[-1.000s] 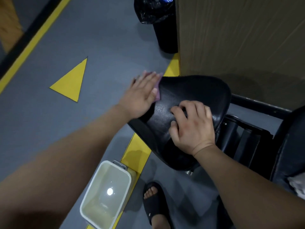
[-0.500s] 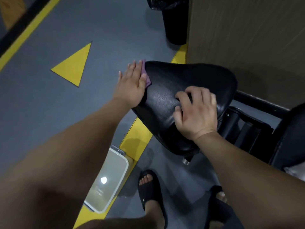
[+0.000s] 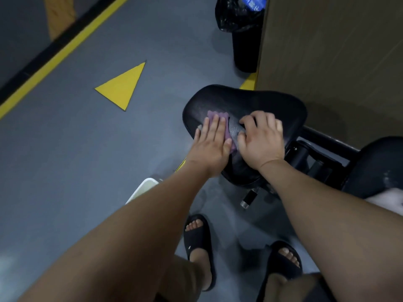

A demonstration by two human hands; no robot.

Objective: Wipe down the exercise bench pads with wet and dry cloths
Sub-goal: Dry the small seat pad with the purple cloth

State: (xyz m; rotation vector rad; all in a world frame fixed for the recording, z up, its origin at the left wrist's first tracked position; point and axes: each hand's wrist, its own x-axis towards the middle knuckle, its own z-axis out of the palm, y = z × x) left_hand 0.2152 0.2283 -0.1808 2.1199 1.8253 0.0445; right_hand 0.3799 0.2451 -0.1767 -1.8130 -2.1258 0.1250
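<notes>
Wide open over the grey floor (image 3: pixel 87 149) left of the seat pad (image 3: pixel 250 101). Free too across the pad's far half, beyond the left grip (image 3: pixel 212 144) and right grip (image 3: pixel 261 140), side by side on the near half. Hemmed on the right by the brown wall panel (image 3: pixel 338 62), close against the pad. Toward the lower right, blocked by the black frame bar (image 3: pixel 327 140) and a second pad (image 3: pixel 379 162). Below left, a white tub (image 3: pixel 141 190); beside the panel's far end, a black bin (image 3: pixel 246 44).

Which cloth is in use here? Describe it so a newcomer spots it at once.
Find the black seat pad beside the brown wall panel. On the pad the left hand lies flat, with the purple cloth under its fingers. It is the only purple thing there, its wavy edge showing past the fingertips.
</notes>
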